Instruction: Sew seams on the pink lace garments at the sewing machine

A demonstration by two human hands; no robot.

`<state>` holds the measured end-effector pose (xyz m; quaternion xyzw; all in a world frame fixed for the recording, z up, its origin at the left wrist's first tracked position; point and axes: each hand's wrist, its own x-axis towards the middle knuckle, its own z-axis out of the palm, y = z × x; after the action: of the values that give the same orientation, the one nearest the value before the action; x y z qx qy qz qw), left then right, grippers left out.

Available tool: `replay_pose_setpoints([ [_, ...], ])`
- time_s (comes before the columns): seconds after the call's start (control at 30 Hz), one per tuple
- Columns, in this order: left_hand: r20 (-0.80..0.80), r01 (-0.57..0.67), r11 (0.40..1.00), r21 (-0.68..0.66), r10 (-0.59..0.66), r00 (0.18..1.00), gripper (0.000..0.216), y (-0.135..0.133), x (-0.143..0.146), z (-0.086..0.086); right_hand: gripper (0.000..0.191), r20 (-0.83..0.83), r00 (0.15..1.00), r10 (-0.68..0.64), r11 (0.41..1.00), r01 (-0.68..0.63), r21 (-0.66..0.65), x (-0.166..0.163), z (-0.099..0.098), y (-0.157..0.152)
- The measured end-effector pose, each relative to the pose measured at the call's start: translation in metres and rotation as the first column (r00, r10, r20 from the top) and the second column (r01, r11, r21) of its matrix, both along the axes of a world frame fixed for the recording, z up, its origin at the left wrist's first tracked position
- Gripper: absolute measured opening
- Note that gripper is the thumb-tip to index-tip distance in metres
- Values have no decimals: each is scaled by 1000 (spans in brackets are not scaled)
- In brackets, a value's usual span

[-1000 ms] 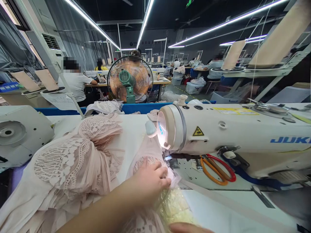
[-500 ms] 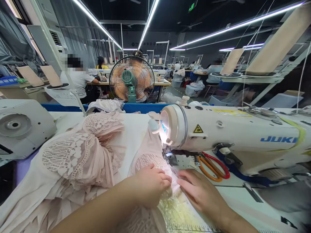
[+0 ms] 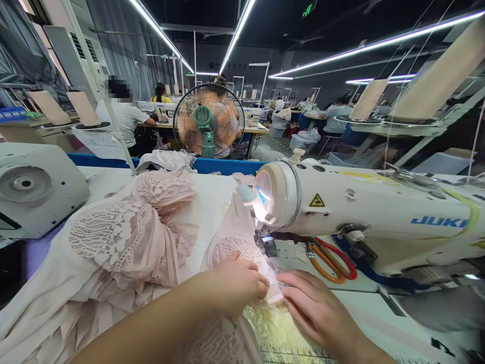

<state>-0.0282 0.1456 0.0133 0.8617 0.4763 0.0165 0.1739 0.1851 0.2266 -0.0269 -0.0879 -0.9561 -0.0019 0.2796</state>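
A pale pink lace bra (image 3: 237,247) lies under the needle area of the white sewing machine (image 3: 359,197), and the lamp by the machine head lights it. Palm down, my left hand (image 3: 238,283) rests on the lace with its thumb spread from the bent fingers. Close by, my right hand (image 3: 316,306) has its fingers together at the right edge of the fabric, beside a thin metal guide. Its fingertips close on that edge; the thumb is hidden. More lace hangs below my left forearm.
A heap of matching lace bras (image 3: 125,242) covers the left of the table. Orange- and red-handled scissors (image 3: 333,260) lie below the machine arm. A ruler strip (image 3: 295,351) runs along the front. Beyond the blue edge stands a green fan (image 3: 208,121); co-workers sit farther back.
The view has shifted slightly. Both hands stay on the fabric, and the right fingertips now sit closer together at its edge. The fabric has barely moved.
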Motion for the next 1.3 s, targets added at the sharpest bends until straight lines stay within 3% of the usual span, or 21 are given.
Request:
replay_pose_setpoints([
  [0.17, -35, 9, 1000, 0, -9, 999, 28, -1, 2, 3, 35, 100, 994, 32, 999, -32, -1, 7, -7, 1],
  [0.4, -27, -12, 997, 79, 14, 1000, 3, -4, 10, 6, 31, 201, 979, 37, 996, -51, 66, 15, -10, -1],
  [0.6, -95, -2, 974, 225, 24, 995, 41, -3, 14, -2, 25, 207, 978, 25, 998, -37, 54, 13, -9, -1],
  [0.8, -182, 9, 953, 304, 49, 982, 15, 0, 6, -13, 29, 144, 989, -18, 998, 9, 58, 5, -11, 1],
  [1.03, -180, -22, 951, 307, 81, 980, 13, 12, -3, -16, 26, 58, 994, -93, 996, 93, 1, -12, -7, 2],
  [1.3, -164, -67, 954, 291, 119, 979, 16, 22, -15, -14, 29, 82, 983, -164, 986, 161, 42, -29, -4, 8],
])
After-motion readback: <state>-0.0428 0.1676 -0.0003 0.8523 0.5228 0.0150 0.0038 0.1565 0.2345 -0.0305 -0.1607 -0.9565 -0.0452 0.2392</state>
